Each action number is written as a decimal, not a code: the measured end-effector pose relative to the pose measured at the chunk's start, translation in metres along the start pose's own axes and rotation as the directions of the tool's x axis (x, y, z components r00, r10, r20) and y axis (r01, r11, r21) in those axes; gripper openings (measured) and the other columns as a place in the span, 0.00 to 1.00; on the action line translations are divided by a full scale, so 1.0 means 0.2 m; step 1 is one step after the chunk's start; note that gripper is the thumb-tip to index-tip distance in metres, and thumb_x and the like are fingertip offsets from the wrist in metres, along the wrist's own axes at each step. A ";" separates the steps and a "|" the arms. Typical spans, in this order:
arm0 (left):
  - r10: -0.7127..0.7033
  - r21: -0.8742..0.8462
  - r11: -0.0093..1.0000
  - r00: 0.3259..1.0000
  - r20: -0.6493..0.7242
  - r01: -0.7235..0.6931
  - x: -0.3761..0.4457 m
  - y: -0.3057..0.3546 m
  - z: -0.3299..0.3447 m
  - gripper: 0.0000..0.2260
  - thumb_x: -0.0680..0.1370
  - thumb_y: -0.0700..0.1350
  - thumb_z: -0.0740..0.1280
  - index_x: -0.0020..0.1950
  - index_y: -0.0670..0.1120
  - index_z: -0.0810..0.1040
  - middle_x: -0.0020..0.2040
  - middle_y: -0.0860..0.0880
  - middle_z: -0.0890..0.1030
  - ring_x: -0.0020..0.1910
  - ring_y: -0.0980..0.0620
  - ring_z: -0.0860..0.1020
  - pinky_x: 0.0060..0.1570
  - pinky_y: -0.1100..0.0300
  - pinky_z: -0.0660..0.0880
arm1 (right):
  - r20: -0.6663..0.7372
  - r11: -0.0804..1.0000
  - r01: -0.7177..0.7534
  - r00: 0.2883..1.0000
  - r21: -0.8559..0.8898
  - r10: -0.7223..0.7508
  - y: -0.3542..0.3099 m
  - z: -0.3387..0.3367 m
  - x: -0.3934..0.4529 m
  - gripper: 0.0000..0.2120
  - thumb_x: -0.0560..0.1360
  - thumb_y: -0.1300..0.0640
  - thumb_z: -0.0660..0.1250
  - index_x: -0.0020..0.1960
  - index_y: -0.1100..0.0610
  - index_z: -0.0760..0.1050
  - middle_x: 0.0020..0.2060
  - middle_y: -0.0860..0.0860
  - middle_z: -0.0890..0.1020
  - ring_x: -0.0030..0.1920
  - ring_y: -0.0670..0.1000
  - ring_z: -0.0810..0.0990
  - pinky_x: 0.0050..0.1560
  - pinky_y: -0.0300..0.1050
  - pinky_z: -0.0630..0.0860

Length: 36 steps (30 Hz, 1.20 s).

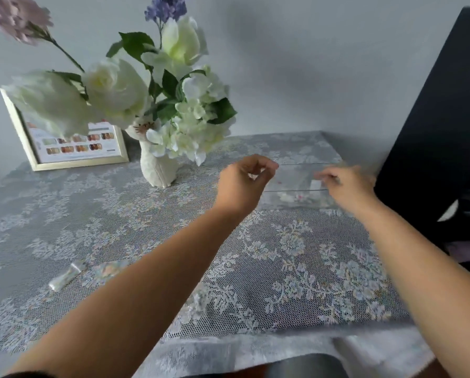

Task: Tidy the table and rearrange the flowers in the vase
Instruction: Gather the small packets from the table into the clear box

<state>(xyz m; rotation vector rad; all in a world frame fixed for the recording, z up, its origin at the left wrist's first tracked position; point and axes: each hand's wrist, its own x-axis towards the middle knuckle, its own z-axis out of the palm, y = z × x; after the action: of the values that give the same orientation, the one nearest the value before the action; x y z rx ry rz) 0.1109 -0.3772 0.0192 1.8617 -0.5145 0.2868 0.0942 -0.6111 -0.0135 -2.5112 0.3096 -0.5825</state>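
A: On the tabletop, largest first: grey lace cloth w/ floral pattern, covers the whole top. Dark panel stands at right edge.

B: Next?

A: Flowers, white blooms, green leaves, one purple sprig up top, one pink head far left, blurred. All sit in white vase, upright, back-centre of tabletop. Gold-framed picture just left of vase, leaning back toward wall, partly hidden by blooms.

B: Clear item at right?

A: Transparent box, back-right, near dark panel. Small white and pink bits inside, too blurred to ID.

B: Hands?

A: Left hand over box's left edge, fingers curled in, thumb and forefinger tips together; whether they pinch anything, can't tell. Right hand over box's right side, motion-blurred, fingers reaching left; grip can't tell either.

B: Smalls?

A: Clear plastic wrapper, front-left on cloth, well apart from vase and both hands.
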 end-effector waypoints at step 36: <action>-0.283 0.548 0.806 0.959 0.022 0.225 -0.83 -0.20 -1.02 0.19 0.70 0.65 0.65 0.58 0.61 0.78 0.53 0.62 0.77 0.51 0.59 0.75 0.51 0.54 0.74 | 0.378 0.911 0.355 0.829 0.212 -0.411 -0.67 0.23 -0.78 0.16 0.75 0.44 0.63 0.62 0.42 0.76 0.55 0.43 0.77 0.57 0.52 0.68 0.57 0.48 0.62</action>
<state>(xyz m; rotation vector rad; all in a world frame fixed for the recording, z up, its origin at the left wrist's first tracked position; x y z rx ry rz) -0.0044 -0.1393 -0.0165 2.4842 -0.2531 0.1620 -0.0080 -0.4280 -0.0280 -2.4945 -0.3953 -0.1866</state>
